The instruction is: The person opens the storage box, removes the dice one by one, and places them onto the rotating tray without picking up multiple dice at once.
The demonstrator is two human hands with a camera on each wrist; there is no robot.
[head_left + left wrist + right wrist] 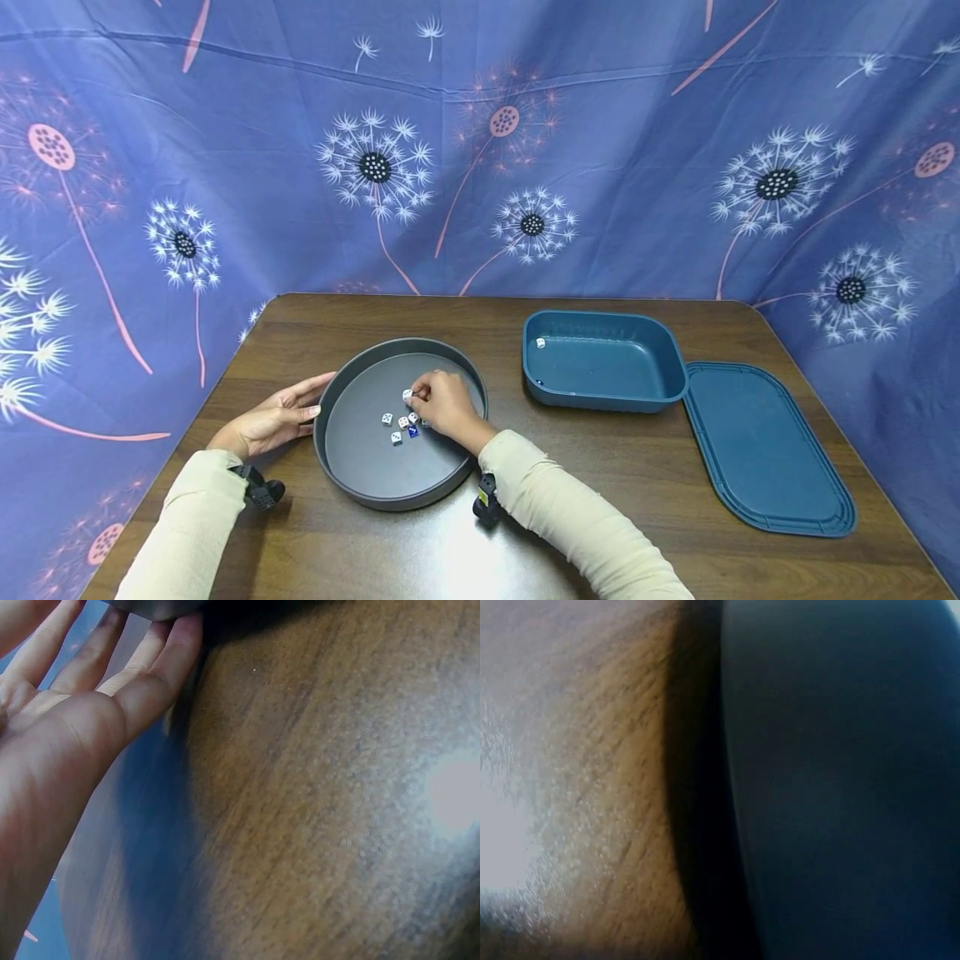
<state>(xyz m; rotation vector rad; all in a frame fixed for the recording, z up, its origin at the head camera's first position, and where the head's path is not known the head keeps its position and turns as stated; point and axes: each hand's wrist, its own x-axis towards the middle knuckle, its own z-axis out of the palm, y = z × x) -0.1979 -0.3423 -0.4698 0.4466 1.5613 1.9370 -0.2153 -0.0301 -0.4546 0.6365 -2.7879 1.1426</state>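
Note:
A round dark grey pan (367, 471) stands on the table, with several small white dice (397, 437) and a blue die (412, 431) grouped near its middle. My right hand (447, 406) reaches over the pan's right side and pinches a white die (407, 396) between thumb and fingertips, just above the group. On the pan's left, my left hand (273, 419) rests its extended fingers and thumb against the outer wall. The left wrist view shows those fingers (180, 656) meeting the pan's underside edge (161, 607). Only the pan's wall (840, 787) shows in the right wrist view, without the hand.
Right of the pan is a blue rectangular container (600, 398) with a white die (540, 342) and a dark blue die (539, 382) inside. Its blue lid (772, 450) lies flat beside it at the right. A patterned blue cloth (465, 167) hangs behind the wooden table (585, 492).

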